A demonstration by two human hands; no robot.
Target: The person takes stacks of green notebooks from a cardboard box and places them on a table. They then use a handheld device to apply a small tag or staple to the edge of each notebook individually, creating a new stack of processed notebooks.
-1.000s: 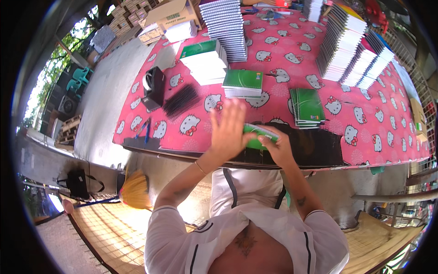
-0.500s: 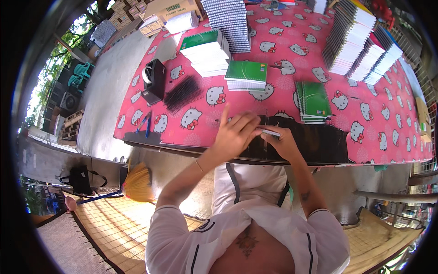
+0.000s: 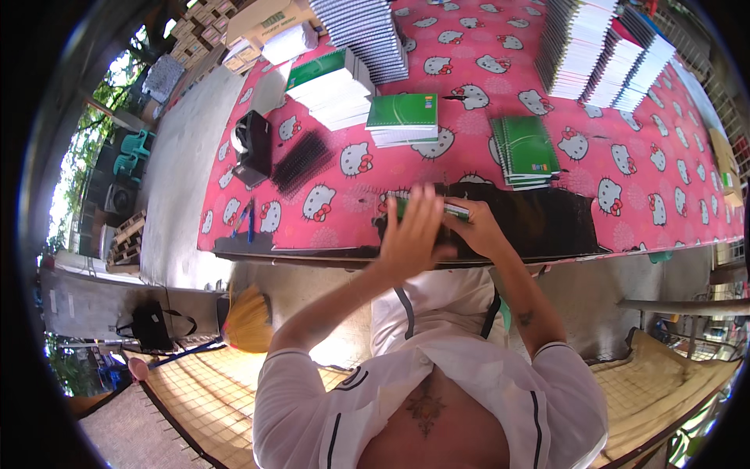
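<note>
At the table's near edge my right hand [image 3: 478, 228] grips a small green notebook [image 3: 458, 209], which I see mostly edge-on. My left hand [image 3: 414, 233] lies against the notebook's other end with its fingers stretched out and slightly blurred; it covers much of the cover. Just beyond my hands stands a short stack of green notebooks [image 3: 402, 113]. Spiral-bound green notebooks [image 3: 525, 148] lie piled to the right. A bunch of black binding coils [image 3: 302, 162] rests on the cloth to the left.
Left of the coils stands a black tape dispenser [image 3: 254, 148], with a blue-handled tool [image 3: 248, 221] nearer me. A taller notebook stack [image 3: 332, 90] and spiral-bound stacks [image 3: 363, 39] are farther back; more stacks [image 3: 574, 51] rise at far right. The pink cloth [image 3: 312, 234] is torn near the front.
My left hand has gone from bent fingers to stretched-out fingers across the notebook. My right hand keeps its grip. The whole view has shifted slightly.
</note>
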